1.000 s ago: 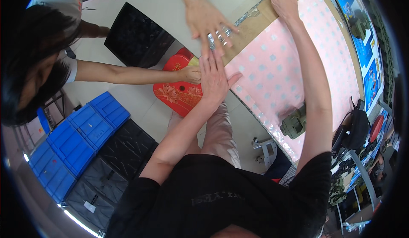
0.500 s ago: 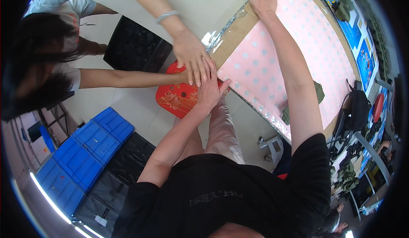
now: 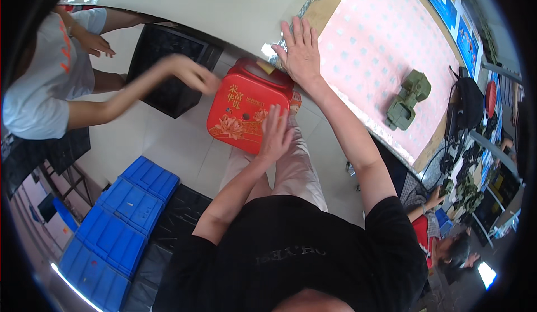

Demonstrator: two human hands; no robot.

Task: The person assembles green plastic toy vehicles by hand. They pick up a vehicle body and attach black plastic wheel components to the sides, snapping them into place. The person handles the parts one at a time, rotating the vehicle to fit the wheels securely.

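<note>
My right hand (image 3: 302,56) lies flat with fingers spread at the table's left edge, across the brown board beside the pink sheet. That pink sheet (image 3: 363,49) has pale dots. Farther right on it rests an olive-green object (image 3: 410,99) with an open, box-like part; its exact kind is unclear. My left hand (image 3: 275,138) is over the near right side of a red stool (image 3: 224,110) printed with flowers, fingers extended and holding nothing. Whether it touches the seat I cannot tell. A co-worker's blurred hand (image 3: 193,76) is just left of the stool.
Left of the stool stands a black bin-like box (image 3: 162,60). Blue crates (image 3: 128,200) line the lower left, beside dark panels. A black bag (image 3: 467,102) sits at the table's right end. Another person in red (image 3: 425,234) is at the lower right.
The co-worker's hands have come away from my left hand. My left hand has lowered slightly over the stool. My right hand has moved left and nearer, uncovering the green object.
</note>
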